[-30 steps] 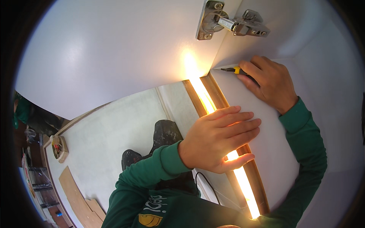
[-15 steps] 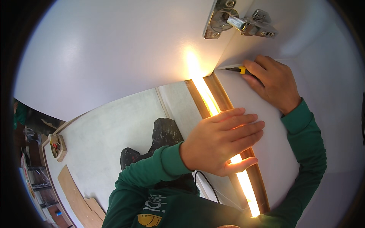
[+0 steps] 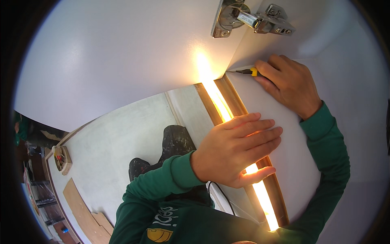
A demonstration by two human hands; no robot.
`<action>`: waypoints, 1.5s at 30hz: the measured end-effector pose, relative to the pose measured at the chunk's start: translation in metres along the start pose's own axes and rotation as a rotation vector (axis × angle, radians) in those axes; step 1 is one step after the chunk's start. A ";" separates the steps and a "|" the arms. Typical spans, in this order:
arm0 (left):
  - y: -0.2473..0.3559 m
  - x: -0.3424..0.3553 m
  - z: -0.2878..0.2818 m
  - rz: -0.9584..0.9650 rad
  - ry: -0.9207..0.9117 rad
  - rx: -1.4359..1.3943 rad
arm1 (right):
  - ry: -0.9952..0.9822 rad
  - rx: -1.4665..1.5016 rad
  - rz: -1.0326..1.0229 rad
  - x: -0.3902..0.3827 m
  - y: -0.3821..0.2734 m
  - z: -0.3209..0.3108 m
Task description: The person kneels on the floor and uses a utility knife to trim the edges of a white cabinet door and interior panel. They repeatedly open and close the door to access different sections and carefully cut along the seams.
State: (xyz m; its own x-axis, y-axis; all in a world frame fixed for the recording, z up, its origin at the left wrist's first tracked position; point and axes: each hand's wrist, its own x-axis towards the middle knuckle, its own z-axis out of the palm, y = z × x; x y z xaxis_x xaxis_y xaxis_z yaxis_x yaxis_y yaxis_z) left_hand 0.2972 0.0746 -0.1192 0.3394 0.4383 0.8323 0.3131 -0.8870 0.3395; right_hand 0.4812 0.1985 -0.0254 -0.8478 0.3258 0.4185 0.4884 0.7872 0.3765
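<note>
My right hand point(image 3: 287, 83) is closed around a slim knife point(image 3: 245, 72) with a black-and-yellow handle. Its thin dark tip points left, at the seam where the white cabinet panels meet. Most of the handle is hidden in my fingers. With fingers spread, my left hand point(image 3: 235, 151) lies across a glowing strip light point(image 3: 266, 205) and the brown edge band point(image 3: 235, 99) beside it. The fingertips reach onto the white panel point(image 3: 290, 179) to the right, and nothing is held there.
A metal hinge point(image 3: 266, 22) juts out above my right hand, joining the large white door point(image 3: 109, 53) to the cabinet side. Dark speckled shoes point(image 3: 176, 140) stand on the pale surface. Farther left lie brown board pieces point(image 3: 83, 207) and a small wooden box point(image 3: 62, 160). A black cable point(image 3: 223, 194) curves near my left wrist.
My right hand and the knife have shifted slightly left and up, along the seam. The left hand keeps its place on the strip. The whole view has tilted a little.
</note>
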 end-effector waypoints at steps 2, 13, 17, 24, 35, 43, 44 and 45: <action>0.000 0.000 0.000 -0.003 0.001 -0.002 | -0.024 -0.021 -0.010 0.001 0.000 -0.002; 0.004 0.002 -0.004 -0.031 -0.006 0.019 | -0.057 0.007 -0.004 -0.001 0.004 -0.003; 0.004 0.002 -0.004 -0.035 -0.014 0.017 | -0.076 0.002 0.004 -0.004 0.008 -0.001; 0.004 0.003 -0.003 -0.045 -0.012 0.012 | -0.096 -0.016 0.006 -0.008 0.012 0.001; 0.005 0.004 -0.006 -0.038 -0.032 0.022 | -0.105 -0.029 0.012 -0.012 0.017 0.001; 0.005 0.005 -0.007 -0.037 -0.047 0.021 | -0.103 -0.048 0.031 -0.019 0.026 0.002; 0.004 0.005 -0.006 -0.038 -0.046 0.022 | -0.105 -0.057 0.031 -0.020 0.028 0.002; 0.005 0.005 -0.006 -0.038 -0.053 0.032 | -0.112 -0.065 0.034 -0.022 0.030 0.002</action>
State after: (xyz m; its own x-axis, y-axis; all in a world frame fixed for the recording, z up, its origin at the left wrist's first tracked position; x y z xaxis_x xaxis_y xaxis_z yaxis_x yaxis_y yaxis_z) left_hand 0.2947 0.0718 -0.1106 0.3726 0.4792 0.7947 0.3546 -0.8649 0.3553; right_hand 0.5140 0.2160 -0.0253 -0.8466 0.4109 0.3382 0.5264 0.7402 0.4184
